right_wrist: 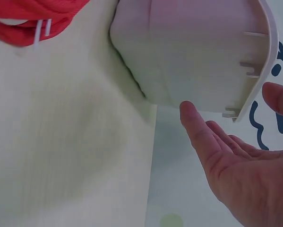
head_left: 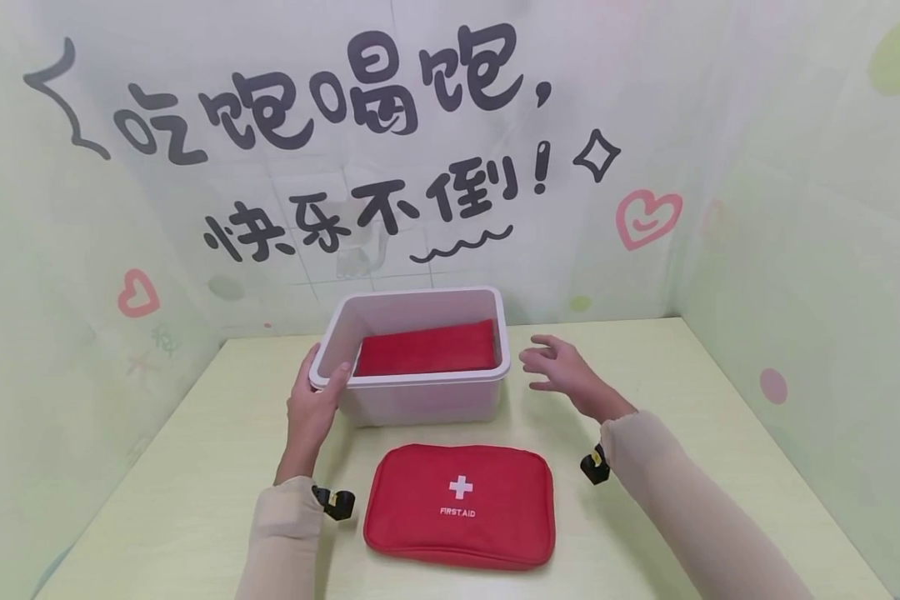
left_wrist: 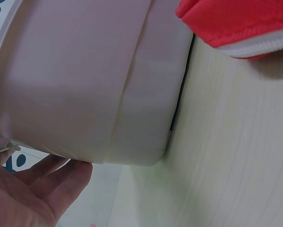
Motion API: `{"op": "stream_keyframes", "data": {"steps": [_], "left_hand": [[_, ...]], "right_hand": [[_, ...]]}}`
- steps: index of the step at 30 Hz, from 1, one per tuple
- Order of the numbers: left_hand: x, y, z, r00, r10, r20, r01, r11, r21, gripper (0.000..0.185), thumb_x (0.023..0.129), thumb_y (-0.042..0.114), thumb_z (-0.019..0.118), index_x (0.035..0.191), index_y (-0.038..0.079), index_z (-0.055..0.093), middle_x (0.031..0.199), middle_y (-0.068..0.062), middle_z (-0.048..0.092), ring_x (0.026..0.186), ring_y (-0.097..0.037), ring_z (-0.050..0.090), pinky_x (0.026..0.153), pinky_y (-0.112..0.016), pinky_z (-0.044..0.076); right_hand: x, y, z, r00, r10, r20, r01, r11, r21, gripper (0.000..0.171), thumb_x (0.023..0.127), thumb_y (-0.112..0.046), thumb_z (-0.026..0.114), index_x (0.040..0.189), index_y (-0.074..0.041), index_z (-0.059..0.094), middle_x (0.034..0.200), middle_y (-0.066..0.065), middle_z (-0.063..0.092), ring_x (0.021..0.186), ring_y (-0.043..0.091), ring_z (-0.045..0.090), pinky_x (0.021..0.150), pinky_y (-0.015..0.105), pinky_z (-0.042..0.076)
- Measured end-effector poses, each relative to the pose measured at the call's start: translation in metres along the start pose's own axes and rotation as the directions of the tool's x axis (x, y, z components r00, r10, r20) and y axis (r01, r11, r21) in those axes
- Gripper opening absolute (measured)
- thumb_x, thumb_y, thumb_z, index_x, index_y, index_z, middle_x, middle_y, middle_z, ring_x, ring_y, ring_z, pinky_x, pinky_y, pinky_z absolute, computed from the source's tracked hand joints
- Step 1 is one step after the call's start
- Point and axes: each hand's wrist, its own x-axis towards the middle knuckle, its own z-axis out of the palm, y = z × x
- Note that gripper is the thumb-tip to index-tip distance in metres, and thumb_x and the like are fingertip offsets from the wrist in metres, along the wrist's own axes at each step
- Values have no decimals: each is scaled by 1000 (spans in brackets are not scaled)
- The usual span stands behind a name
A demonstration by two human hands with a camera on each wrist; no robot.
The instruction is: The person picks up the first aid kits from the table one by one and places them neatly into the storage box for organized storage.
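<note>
A white plastic bin [head_left: 420, 402] stands in the middle of the pale table [head_left: 195, 467], with a red folded item [head_left: 426, 347] lying inside it. My left hand [head_left: 311, 408] holds the bin's near left corner, thumb over the rim and fingers along the outer side. In the left wrist view the left hand [left_wrist: 32, 194] lies against the bin [left_wrist: 84, 80] below its rim. My right hand [head_left: 562, 371] hovers open just right of the bin, not touching it. In the right wrist view the right hand [right_wrist: 240, 165] is spread a little apart from the bin wall [right_wrist: 198, 47].
A red first aid pouch [head_left: 461, 504] with a white cross lies flat on the table in front of the bin, between my forearms; its edge shows as the pouch [left_wrist: 235, 23] and the pouch [right_wrist: 32, 19]. Decorated walls close in the back and both sides.
</note>
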Motion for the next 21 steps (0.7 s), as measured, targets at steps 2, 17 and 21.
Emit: {"op": "stream_keyframes", "data": {"steps": [2, 17, 21], "left_hand": [[0, 1, 0, 1000, 1, 1, -1, 1000, 0, 77, 93, 55, 60, 158, 29, 27, 149, -15, 43, 131, -34, 42, 105, -58, 41], [-1, 0, -1, 1000, 3, -2, -3, 1000, 2, 77, 94, 55, 60, 158, 29, 27, 148, -16, 44, 131, -34, 44, 105, -57, 42], [-1, 1, -1, 1000, 4, 3, -4, 1000, 3, 77, 94, 55, 60, 158, 29, 27, 148, -16, 44, 131, -34, 43, 104, -57, 42]], "right_hand": [[-2, 6, -1, 999, 16, 30, -16, 1000, -12, 67, 102, -26, 56, 154, 0, 23, 147, 27, 43, 132, 42, 48, 98, 48, 50], [-22, 36, 0, 983, 91, 157, -73, 990, -117, 73, 97, -36, 64, 150, 2, 32, 140, 23, 52, 120, 39, 59, 86, 46, 57], [-26, 44, -1, 978, 114, 174, -90, 986, -143, 72, 95, -38, 65, 148, 1, 36, 135, 21, 55, 113, 35, 62, 82, 46, 58]]}}
